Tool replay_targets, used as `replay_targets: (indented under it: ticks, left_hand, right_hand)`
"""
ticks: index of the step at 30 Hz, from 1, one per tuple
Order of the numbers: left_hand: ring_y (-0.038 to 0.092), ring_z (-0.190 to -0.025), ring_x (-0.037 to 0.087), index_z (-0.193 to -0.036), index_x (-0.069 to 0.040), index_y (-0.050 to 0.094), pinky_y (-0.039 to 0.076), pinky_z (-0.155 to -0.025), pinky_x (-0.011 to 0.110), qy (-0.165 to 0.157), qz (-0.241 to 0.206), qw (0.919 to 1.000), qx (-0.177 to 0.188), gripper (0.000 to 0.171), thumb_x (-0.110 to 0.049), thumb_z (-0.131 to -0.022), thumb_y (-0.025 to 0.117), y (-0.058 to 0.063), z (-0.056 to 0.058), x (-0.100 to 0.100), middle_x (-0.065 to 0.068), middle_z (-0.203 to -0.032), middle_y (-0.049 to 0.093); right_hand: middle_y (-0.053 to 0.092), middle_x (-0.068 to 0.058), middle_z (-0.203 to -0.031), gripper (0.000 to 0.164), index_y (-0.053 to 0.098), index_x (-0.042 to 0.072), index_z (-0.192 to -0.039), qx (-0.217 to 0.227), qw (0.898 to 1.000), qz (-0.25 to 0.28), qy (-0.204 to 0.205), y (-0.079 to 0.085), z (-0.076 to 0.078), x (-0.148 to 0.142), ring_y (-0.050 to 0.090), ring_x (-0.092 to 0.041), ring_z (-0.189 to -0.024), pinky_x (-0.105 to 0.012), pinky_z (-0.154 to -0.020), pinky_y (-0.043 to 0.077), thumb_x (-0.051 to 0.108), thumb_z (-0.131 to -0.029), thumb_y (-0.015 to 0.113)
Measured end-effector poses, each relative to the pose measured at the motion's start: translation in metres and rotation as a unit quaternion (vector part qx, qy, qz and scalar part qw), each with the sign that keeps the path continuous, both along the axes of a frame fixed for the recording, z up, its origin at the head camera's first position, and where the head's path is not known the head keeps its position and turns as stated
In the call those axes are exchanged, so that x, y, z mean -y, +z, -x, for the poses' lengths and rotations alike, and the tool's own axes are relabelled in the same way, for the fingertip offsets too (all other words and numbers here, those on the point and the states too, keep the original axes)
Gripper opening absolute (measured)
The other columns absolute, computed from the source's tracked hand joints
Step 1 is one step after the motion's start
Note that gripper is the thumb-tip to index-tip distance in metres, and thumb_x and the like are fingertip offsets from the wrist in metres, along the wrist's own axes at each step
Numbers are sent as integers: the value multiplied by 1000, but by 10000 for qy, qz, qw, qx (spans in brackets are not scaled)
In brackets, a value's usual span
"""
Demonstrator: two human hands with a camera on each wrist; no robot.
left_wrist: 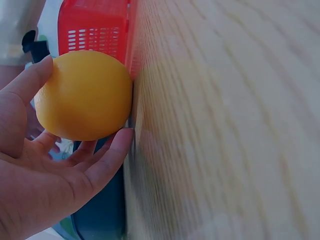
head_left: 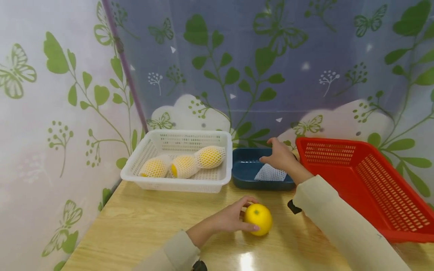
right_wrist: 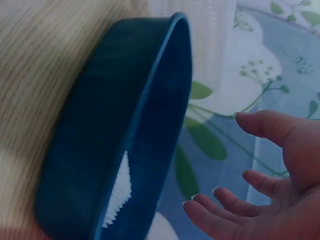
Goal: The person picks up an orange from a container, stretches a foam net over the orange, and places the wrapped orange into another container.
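Note:
In the head view, my left hand [head_left: 232, 217] holds a round orange [head_left: 258, 219] on the table, thumb on the near side and fingers round the far side. The left wrist view shows the orange [left_wrist: 85, 95] between thumb and fingers, close against the wood. My right hand [head_left: 282, 155] is over the right part of a dark blue tray [head_left: 244, 184], fingers spread and holding nothing. Below it, a white foam net [head_left: 269, 174] lies in the tray. From the right wrist, the net [right_wrist: 119, 192] shows inside the rim, apart from the spread fingers.
Left of the tray stands a white basket [head_left: 183, 186] with several yellow fruits [head_left: 184, 166] in foam nets. A large red basket [head_left: 356, 188] stands at the right, close to the tray and the right forearm. A patterned curtain [head_left: 210, 75] hangs behind the table [head_left: 135, 218].

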State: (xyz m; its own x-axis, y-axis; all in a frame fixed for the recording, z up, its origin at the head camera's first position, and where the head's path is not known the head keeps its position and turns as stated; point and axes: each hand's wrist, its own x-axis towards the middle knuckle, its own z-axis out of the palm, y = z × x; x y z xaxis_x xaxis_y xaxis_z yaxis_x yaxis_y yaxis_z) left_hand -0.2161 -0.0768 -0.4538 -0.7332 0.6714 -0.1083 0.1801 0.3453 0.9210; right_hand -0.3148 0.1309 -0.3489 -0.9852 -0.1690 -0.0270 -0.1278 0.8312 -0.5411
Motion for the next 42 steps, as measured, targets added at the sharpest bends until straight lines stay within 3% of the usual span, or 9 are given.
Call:
replay_targets:
  ticks: [8,16,22,28,34,42]
  left_hand:
    - [51,-118,20,-134,-21,42,45,-97,29,53,-11,9999,-132,57,-17,-87,75,0,1,2,1,-133,47]
    - [47,-123,20,-135,-19,42,44,-99,28,-8,-69,9999,-155,58,-15,-87,74,1,-1,-1,2,-135,47]
    - [48,-121,18,-133,-20,42,44,-98,26,-4,-63,9999,-140,57,-14,-86,75,2,-2,0,0,-133,48]
    - [45,-123,14,-133,-19,42,43,-99,25,-57,-95,9996,-241,57,-14,-87,74,0,-1,0,-1,-134,47]
    - [45,-122,14,-133,-20,43,42,-99,24,-25,-81,9999,-151,57,-14,-86,74,0,-2,0,-3,-134,47]
    - [48,-120,17,-133,-22,43,43,-99,27,47,27,9999,-118,57,-16,-86,75,1,-1,0,-2,-133,47]
  right_hand:
    - [43,-29,-135,75,38,0,-140,558,9942,-921,-40,-30,10,11,48,-44,-115,-59,-96,41,36,-85,74]
    - [45,-28,-139,82,39,-2,-140,855,9882,-1273,24,-43,11,11,44,-48,-122,-66,-103,31,42,-82,75]
    - [60,-22,-120,55,56,-5,-123,996,9790,-1732,401,-48,14,9,57,-38,-106,-54,-91,48,31,-85,71]
    - [66,-19,-105,27,66,-2,-101,941,9724,-2078,498,-51,15,10,60,-32,-89,-48,-81,52,19,-85,69]
    - [66,-20,-106,25,67,-3,-102,887,9738,-2049,434,-57,17,9,61,-33,-90,-48,-82,52,17,-87,68]
    - [64,-24,-112,40,62,-9,-111,902,9776,-1853,426,-62,20,8,60,-36,-96,-50,-89,50,21,-86,71]
